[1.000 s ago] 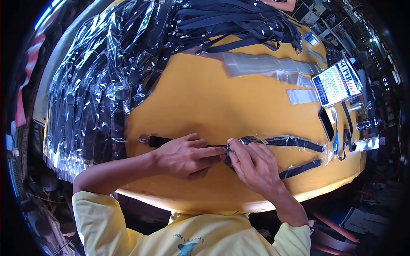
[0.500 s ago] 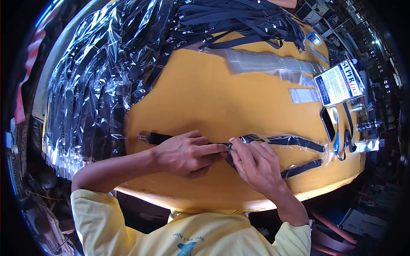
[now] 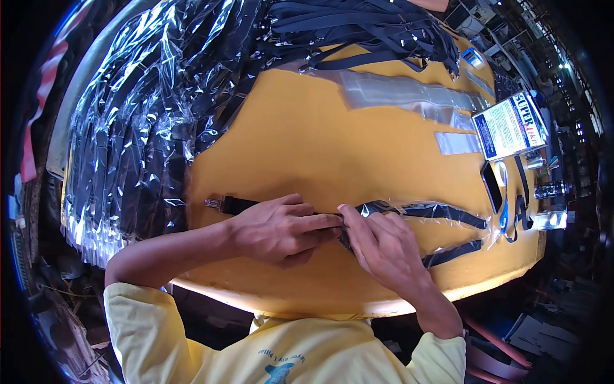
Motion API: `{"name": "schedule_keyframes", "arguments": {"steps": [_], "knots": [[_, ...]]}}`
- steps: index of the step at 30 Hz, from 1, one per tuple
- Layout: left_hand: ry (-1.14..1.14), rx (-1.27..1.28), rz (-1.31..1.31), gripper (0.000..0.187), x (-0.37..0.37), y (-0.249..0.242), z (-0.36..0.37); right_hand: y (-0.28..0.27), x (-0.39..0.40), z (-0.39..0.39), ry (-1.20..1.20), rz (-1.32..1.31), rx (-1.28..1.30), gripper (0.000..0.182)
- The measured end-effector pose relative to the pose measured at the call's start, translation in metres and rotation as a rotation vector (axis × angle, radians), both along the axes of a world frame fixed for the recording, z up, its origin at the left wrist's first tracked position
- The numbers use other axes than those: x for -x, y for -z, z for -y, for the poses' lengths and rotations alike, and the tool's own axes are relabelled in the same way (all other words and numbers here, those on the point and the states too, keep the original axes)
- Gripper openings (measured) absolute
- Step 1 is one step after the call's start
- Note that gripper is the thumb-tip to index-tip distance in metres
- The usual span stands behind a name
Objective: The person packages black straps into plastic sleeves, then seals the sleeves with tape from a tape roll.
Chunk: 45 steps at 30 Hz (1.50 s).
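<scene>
A black strap (image 3: 239, 205) with a metal clip (image 3: 214, 203) at its left end lies across the yellow tabletop. My left hand (image 3: 284, 232) is closed over this strap, its index finger pointing at my right fingertips. My right hand (image 3: 384, 246) is closed in a pinch at the near end of a clear plastic sleeve (image 3: 412, 210), close against my left fingers. Dark straps (image 3: 453, 254) run inside the sleeve and spread in two lengths to the right. What exactly lies between the fingertips is mostly hidden by my hands.
Dark straps in shiny plastic (image 3: 137, 147) are piled on the left. Loose dark straps with clips (image 3: 358, 29) heap at the back. Flat clear sleeves (image 3: 409, 93), a printed box (image 3: 511, 128) and a dark phone-like slab (image 3: 492, 187) occupy the right side of the yellow table (image 3: 288, 141).
My right thumb and fingertips have shifted slightly at the pinch. My left hand and the strap stay almost in place; the view has moved a little.
</scene>
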<state>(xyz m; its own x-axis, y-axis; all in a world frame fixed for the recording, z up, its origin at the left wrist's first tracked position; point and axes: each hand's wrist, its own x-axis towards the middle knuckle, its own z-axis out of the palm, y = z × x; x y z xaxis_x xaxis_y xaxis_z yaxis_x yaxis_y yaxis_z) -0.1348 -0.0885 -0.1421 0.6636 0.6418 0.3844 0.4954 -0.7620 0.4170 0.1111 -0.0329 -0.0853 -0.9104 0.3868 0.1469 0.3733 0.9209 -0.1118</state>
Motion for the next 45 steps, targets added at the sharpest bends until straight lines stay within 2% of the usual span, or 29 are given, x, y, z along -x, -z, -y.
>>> {"name": "schedule_keyframes", "arguments": {"steps": [8, 20, 22, 29, 35, 37, 45], "knots": [[-0.002, 0.019, -0.03, 0.038, 0.0, -0.001, 0.0, -0.01, 0.004, -0.003, -0.055, 0.103, -0.012, 0.059], [-0.001, -0.015, 0.007, 0.042, 0.0, 0.003, -0.001, -0.001, -0.003, -0.002, -0.011, -0.069, 0.134, 0.059], [0.009, -0.023, 0.001, 0.044, 0.0, 0.004, -0.002, 0.006, -0.004, -0.002, 0.048, -0.205, 0.157, 0.054], [0.013, 0.006, -0.032, 0.045, 0.0, 0.002, -0.001, 0.021, -0.005, -0.006, 0.225, -0.305, 0.296, 0.048], [0.017, 0.021, -0.034, 0.046, 0.001, 0.0, -0.002, 0.023, 0.002, -0.005, 0.285, -0.338, 0.35, 0.054], [0.013, 0.016, -0.023, 0.045, 0.001, 0.002, -0.001, 0.021, 0.004, -0.004, 0.408, -0.363, 0.566, 0.061], [0.012, 0.012, 0.017, 0.044, 0.001, 0.002, -0.002, 0.027, -0.002, -0.005, 0.303, -0.367, 0.478, 0.07]]}}
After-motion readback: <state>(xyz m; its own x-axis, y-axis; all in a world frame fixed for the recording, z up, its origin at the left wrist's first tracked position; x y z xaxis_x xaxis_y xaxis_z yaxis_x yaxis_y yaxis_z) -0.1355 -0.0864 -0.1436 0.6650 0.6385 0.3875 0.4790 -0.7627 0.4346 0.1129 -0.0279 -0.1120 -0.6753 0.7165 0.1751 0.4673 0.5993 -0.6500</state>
